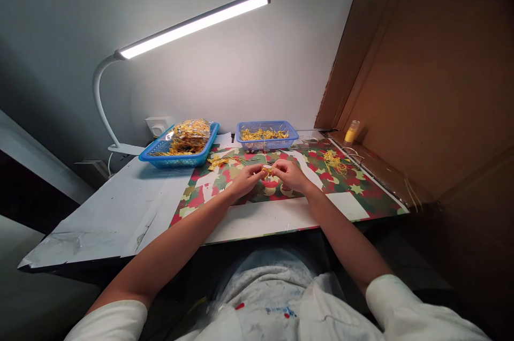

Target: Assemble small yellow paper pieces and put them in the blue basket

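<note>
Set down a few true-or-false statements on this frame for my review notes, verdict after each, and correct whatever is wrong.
1. The left hand and the right hand meet at a small yellow piece. True.
2. The lamp is switched off. False: its long bar is lit.
3. A loose yellow bundle lies on the patterned sheet, to the right of the hands. True.
4. The lavender basket stands left of the bright blue basket. False: it stands to its right.
5. Yellow pieces lie in the lavender basket. True.
6. The cardboard stands on the left side of the table. False: it stands on the right.
</note>
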